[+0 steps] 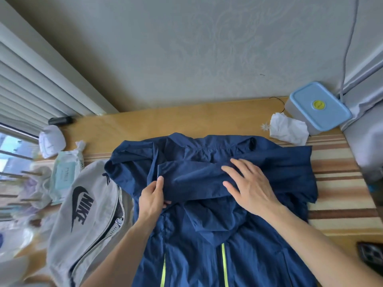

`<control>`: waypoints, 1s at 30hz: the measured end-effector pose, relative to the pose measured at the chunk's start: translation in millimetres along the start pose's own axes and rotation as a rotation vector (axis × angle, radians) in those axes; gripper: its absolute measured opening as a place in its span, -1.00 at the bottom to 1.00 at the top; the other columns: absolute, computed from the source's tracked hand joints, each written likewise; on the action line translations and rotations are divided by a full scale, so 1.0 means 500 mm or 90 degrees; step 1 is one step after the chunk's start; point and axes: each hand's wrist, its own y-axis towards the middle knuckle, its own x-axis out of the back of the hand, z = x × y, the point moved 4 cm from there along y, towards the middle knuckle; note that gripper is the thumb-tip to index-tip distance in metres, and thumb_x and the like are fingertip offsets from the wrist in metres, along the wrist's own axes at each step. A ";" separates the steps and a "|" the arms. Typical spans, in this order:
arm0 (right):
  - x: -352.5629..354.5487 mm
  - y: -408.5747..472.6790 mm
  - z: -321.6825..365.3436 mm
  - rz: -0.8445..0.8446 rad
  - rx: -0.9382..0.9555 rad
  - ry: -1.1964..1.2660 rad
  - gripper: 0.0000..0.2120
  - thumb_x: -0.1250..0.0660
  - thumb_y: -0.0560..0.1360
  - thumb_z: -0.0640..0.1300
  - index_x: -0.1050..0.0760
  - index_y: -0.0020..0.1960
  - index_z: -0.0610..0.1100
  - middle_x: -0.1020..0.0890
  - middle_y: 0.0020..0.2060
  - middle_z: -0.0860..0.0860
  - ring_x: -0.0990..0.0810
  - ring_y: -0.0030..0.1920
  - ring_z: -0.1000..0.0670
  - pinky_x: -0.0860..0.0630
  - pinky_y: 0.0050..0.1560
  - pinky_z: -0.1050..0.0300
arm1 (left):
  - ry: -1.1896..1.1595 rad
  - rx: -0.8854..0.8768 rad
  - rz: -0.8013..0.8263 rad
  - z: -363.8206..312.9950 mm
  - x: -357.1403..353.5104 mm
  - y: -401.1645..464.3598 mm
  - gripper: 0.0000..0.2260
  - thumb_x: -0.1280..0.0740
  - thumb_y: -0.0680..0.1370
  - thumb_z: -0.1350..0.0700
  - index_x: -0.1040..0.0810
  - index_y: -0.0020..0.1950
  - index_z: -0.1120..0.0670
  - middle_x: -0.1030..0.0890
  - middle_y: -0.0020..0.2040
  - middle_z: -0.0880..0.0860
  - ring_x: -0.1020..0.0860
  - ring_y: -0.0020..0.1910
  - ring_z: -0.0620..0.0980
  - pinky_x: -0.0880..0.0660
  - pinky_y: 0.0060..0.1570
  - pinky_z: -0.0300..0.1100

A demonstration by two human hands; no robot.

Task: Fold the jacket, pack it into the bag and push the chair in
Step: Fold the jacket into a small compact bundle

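A navy jacket (207, 224) with yellow-green zip strips lies spread on the wooden table (145, 123), a sleeve folded across its upper part. My left hand (152, 200) pinches the left end of that folded sleeve between thumb and fingers. Flat on the sleeve's right part rests my right hand (249, 186), fingers spread, pressing the cloth down. A grey Nike bag (83, 220) lies to the left of the jacket, its zip partly open, touching the jacket's edge. No chair is in view.
A blue-lidded box (319, 106) and crumpled white paper (288, 129) sit at the back right. A wet-wipes pack (64, 175) and white mask (51, 141) lie at the left. A striped cloth (339, 179) covers the table's right side. A dark object (371, 253) sits at the right edge.
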 end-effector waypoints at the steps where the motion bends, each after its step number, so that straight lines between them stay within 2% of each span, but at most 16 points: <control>1: -0.025 0.002 0.009 0.063 -0.022 -0.028 -0.57 -0.37 0.55 0.05 -0.52 0.37 -0.08 -0.50 0.42 -0.18 -0.43 0.43 -0.27 -0.41 0.40 -0.19 | 0.079 -0.065 -0.034 -0.004 0.011 0.004 -0.69 -0.18 0.67 -0.08 -0.65 0.04 0.04 -0.68 -0.02 0.08 -0.70 -0.09 0.07 -0.63 0.03 0.07; 3: -0.037 0.008 0.025 0.087 -0.081 -0.027 -0.49 -0.48 0.48 -0.05 -0.50 0.39 -0.13 -0.46 0.45 -0.22 -0.41 0.45 -0.32 -0.43 0.40 -0.23 | 0.288 -0.232 -0.093 -0.014 0.038 0.011 -0.73 -0.21 0.62 0.06 -0.63 0.22 -0.01 -0.60 0.12 0.05 -0.58 0.12 0.10 -0.54 0.15 0.05; 5: -0.023 0.012 0.072 0.033 -0.068 0.034 -0.49 -0.42 0.52 -0.11 -0.45 0.44 -0.15 -0.45 0.46 -0.20 -0.41 0.45 -0.28 -0.47 0.36 -0.20 | 0.473 -0.344 -0.088 -0.009 0.056 0.021 -0.56 -0.32 0.48 0.10 -0.54 0.37 -0.03 -0.50 0.24 0.02 -0.45 0.22 0.11 -0.50 0.17 0.02; 7: -0.019 0.011 0.138 0.017 0.017 0.051 -0.52 -0.33 0.57 -0.06 -0.43 0.47 -0.11 -0.45 0.46 -0.16 -0.43 0.44 -0.21 -0.52 0.29 -0.15 | 0.600 -0.380 -0.053 0.009 0.068 0.031 -0.38 -0.43 0.39 0.01 -0.44 0.46 -0.02 -0.46 0.30 0.03 -0.41 0.25 0.12 -0.52 0.16 0.03; 8: -0.028 0.009 0.159 0.044 0.041 0.046 -0.54 -0.32 0.58 -0.02 -0.45 0.46 -0.09 -0.47 0.45 -0.16 -0.45 0.42 -0.21 -0.55 0.25 -0.14 | 0.621 -0.383 -0.047 0.017 0.074 0.036 -0.33 -0.48 0.38 -0.03 -0.41 0.48 0.01 -0.45 0.32 0.04 -0.42 0.25 0.13 -0.54 0.15 0.02; 10: -0.056 0.012 0.168 0.126 0.007 0.033 -0.56 -0.32 0.56 0.05 -0.52 0.39 -0.09 -0.51 0.42 -0.17 -0.49 0.39 -0.24 -0.58 0.17 -0.16 | 0.561 -0.357 -0.055 0.024 0.088 0.044 -0.34 -0.53 0.41 -0.01 -0.41 0.47 0.03 -0.45 0.28 0.06 -0.47 0.21 0.11 -0.53 0.15 -0.02; 12: -0.070 0.023 0.158 0.180 -0.054 0.037 -0.56 -0.31 0.56 0.08 -0.53 0.37 -0.10 -0.48 0.45 -0.16 -0.46 0.40 -0.23 -0.59 0.15 -0.16 | 0.417 -0.281 -0.075 0.020 0.103 0.055 -0.45 -0.50 0.45 0.11 -0.45 0.41 0.02 -0.46 0.21 0.07 -0.53 0.12 0.08 -0.51 0.13 -0.05; 16: -0.075 0.035 0.172 0.243 -0.091 0.061 -0.49 -0.24 0.61 0.13 -0.40 0.47 -0.09 -0.30 0.56 -0.10 -0.25 0.53 -0.17 -0.48 0.34 -0.10 | 0.266 -0.192 -0.083 0.022 0.128 0.078 -0.53 -0.49 0.45 0.17 -0.50 0.34 0.04 -0.57 -0.02 0.00 -0.57 0.07 0.07 -0.53 0.12 -0.02; 19: -0.071 0.040 0.178 0.285 -0.122 0.067 -0.45 -0.22 0.61 0.17 -0.32 0.51 -0.06 -0.19 0.60 -0.07 -0.12 0.59 -0.14 -0.39 0.44 -0.06 | 0.220 -0.190 -0.107 0.028 0.156 0.089 -0.87 -0.44 0.51 0.17 -0.68 0.03 0.01 -0.67 -0.18 -0.08 -0.65 -0.10 0.00 -0.61 0.02 -0.02; 21: -0.062 0.044 0.187 0.311 -0.138 0.059 -0.43 -0.22 0.61 0.18 -0.28 0.53 -0.06 -0.17 0.61 -0.08 -0.10 0.60 -0.15 -0.35 0.47 -0.07 | 0.215 -0.211 -0.128 0.027 0.171 0.084 -0.91 -0.40 0.52 0.16 -0.68 -0.09 -0.01 -0.69 -0.17 -0.08 -0.63 -0.17 -0.07 -0.62 -0.03 -0.04; 23: -0.053 0.046 0.212 0.290 -0.137 0.047 -0.41 -0.23 0.60 0.17 -0.25 0.54 -0.07 -0.20 0.60 -0.10 -0.12 0.60 -0.18 -0.31 0.50 -0.08 | 0.206 -0.221 -0.126 0.022 0.173 0.077 -0.94 -0.40 0.53 0.02 -0.62 -0.05 -0.02 -0.67 -0.09 -0.08 -0.62 -0.12 -0.08 -0.60 -0.03 -0.05; 25: -0.045 0.045 0.258 0.220 -0.104 0.069 -0.40 -0.28 0.58 0.15 -0.29 0.53 -0.09 -0.28 0.57 -0.13 -0.18 0.58 -0.19 -0.32 0.49 -0.08 | 0.201 -0.196 -0.078 0.021 0.154 0.072 -0.75 -0.44 0.49 -0.16 -0.51 0.06 -0.09 -0.60 -0.01 -0.10 -0.59 -0.06 -0.09 -0.56 0.00 -0.09; 26: -0.043 0.042 0.284 0.191 -0.082 0.089 -0.40 -0.30 0.57 0.14 -0.31 0.52 -0.09 -0.31 0.56 -0.12 -0.22 0.57 -0.18 -0.34 0.48 -0.08 | 0.209 -0.180 -0.067 0.021 0.141 0.075 -0.70 -0.45 0.47 -0.18 -0.50 0.11 -0.11 -0.56 0.01 -0.09 -0.58 -0.03 -0.08 -0.54 0.01 -0.10; 28: -0.050 0.034 0.325 0.192 -0.052 0.122 -0.38 -0.31 0.56 0.15 -0.28 0.54 -0.06 -0.30 0.56 -0.10 -0.22 0.57 -0.15 -0.35 0.48 -0.06 | 0.204 -0.171 -0.094 0.011 0.126 0.080 -0.80 -0.45 0.50 -0.07 -0.61 0.07 -0.04 -0.57 0.03 -0.03 -0.61 0.01 0.01 -0.51 -0.01 -0.13; 30: -0.060 0.028 0.342 0.230 -0.051 0.107 -0.27 -0.29 0.54 0.24 -0.17 0.59 -0.05 -0.21 0.60 -0.08 -0.14 0.60 -0.14 -0.29 0.52 -0.03 | 0.131 -0.138 -0.135 -0.004 0.144 0.077 -0.90 -0.42 0.51 0.00 -0.63 -0.05 0.00 -0.66 -0.03 -0.02 -0.64 -0.02 0.03 -0.52 -0.05 -0.14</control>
